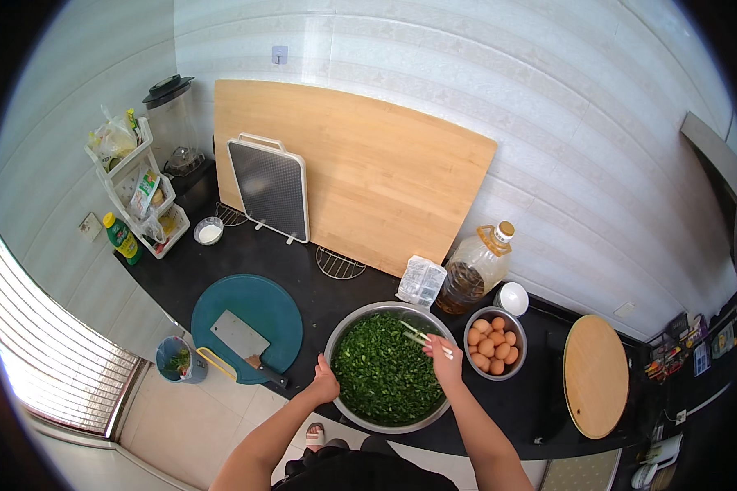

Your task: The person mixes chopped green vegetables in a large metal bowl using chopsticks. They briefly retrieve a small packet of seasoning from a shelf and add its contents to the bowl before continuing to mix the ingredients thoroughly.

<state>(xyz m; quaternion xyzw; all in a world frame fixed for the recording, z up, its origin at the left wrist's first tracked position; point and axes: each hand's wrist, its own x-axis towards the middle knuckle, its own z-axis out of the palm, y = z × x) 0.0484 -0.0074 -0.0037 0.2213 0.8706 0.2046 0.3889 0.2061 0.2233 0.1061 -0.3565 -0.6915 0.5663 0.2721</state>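
Observation:
A large steel bowl (352,416) full of chopped leafy greens (387,368) stands at the counter's front edge. My left hand (326,381) grips the bowl's left rim, fingers on the outside and over the edge. In my right hand (444,360) is a pair of pale chopsticks (418,334), held above the right part of the greens; their tips reach toward the bowl's far side. Left of the bowl, a cleaver (241,338) with a dark handle lies on a round teal cutting board (209,304). A smaller metal bowl of brown eggs (489,348) sits just right of my right hand.
Behind the bowl stand an oil jug (472,274), a crumpled white packet (422,281) and white bowls (513,299). A big wooden board (368,164) leans on the wall. A round wooden board (596,376) lies right. A bin (180,360) stands below the left edge.

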